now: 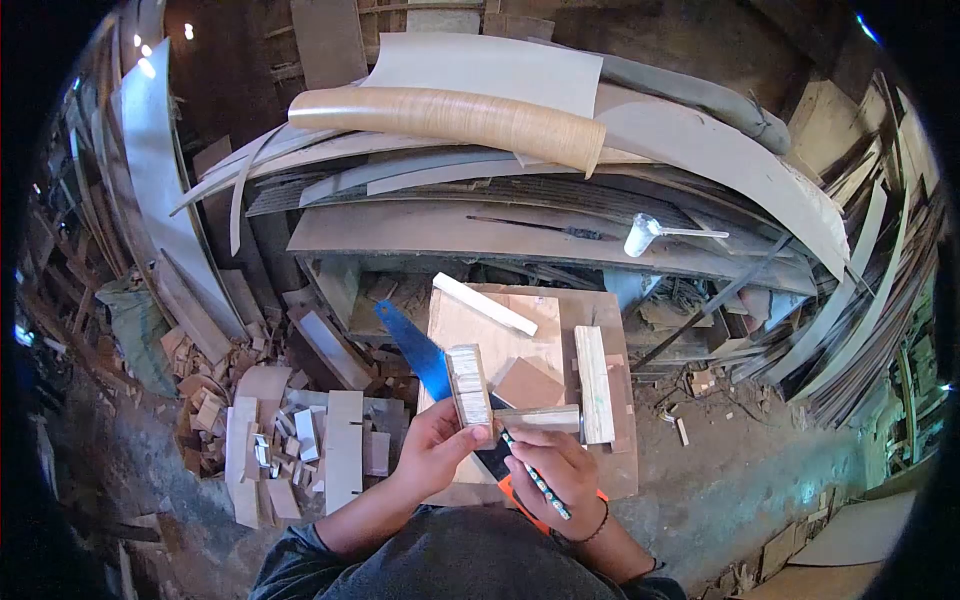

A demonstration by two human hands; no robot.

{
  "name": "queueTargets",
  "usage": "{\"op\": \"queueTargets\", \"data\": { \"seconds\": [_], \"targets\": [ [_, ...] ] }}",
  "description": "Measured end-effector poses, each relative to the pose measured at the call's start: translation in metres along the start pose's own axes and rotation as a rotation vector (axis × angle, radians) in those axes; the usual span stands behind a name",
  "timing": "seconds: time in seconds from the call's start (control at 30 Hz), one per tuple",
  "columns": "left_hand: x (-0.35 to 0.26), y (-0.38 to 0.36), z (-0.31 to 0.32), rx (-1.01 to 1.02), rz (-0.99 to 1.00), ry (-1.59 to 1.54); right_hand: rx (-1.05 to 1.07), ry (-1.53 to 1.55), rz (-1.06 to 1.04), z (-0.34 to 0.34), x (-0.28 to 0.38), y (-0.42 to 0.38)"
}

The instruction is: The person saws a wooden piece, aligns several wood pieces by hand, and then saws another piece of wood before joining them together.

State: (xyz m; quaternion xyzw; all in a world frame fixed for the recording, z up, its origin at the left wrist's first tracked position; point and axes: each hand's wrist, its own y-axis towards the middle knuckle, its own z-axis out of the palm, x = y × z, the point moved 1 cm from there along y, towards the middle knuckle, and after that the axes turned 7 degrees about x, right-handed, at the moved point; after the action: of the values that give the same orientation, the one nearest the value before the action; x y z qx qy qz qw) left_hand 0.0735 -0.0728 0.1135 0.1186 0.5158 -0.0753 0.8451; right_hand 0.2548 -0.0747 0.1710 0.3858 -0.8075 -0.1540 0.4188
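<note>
My left hand (438,447) is closed on a small wooden block (469,385), which stands tilted up with its layered face toward me. In my right hand (560,470) is a patterned pencil (538,476), its tip near the block's lower right corner. Another wood strip (540,418) lies crosswise just beyond the right hand. Under my hands lies a handsaw with a blue blade (412,345) and an orange-and-black handle, partly hidden by the hands. A brown square piece (535,384) rests on the work board (500,312).
A pale strip (485,304) and an upright-lying wood piece (594,385) are on the board. Offcuts (290,440) pile at the left. Behind, a shelf holds a rolled wood-grain sheet (450,118) and a white cup with a stick (642,235). Long boards (860,290) lean at the right.
</note>
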Motion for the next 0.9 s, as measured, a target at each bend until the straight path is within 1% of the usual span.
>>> {"op": "queueTargets", "data": {
  "seconds": [0.13,0.23,0.33,0.43,0.47,0.57,0.6,0.73,0.9],
  "targets": [
    [-0.001,0.001,-0.003,-0.006,-0.016,0.019,0.023,-0.047,-0.022,0.000,0.001,-0.001],
    [-0.002,0.000,-0.003,-0.012,-0.027,0.023,0.153,0.012,0.034,-0.013,0.004,0.002],
    [0.002,0.004,-0.011,-0.035,-0.042,0.028,0.190,0.150,0.041,-0.028,0.006,-0.002],
    [0.006,0.007,-0.016,-0.041,-0.067,-0.002,0.009,-0.029,-0.037,-0.037,0.011,0.006],
    [0.006,0.007,-0.015,-0.039,-0.072,-0.023,-0.005,-0.176,-0.065,-0.038,0.010,0.009],
    [0.010,0.006,-0.013,-0.035,-0.081,-0.035,0.018,-0.317,-0.080,-0.031,0.006,0.011],
    [0.012,0.006,-0.012,-0.035,-0.084,-0.034,0.037,-0.278,-0.063,-0.026,0.006,0.010],
    [0.008,0.005,-0.005,-0.046,-0.055,-0.054,0.071,-0.301,-0.061,-0.016,0.003,0.011],
    [0.002,0.005,-0.002,-0.054,-0.023,-0.074,0.055,-0.339,-0.083,-0.009,0.003,0.010]
  ]
}}
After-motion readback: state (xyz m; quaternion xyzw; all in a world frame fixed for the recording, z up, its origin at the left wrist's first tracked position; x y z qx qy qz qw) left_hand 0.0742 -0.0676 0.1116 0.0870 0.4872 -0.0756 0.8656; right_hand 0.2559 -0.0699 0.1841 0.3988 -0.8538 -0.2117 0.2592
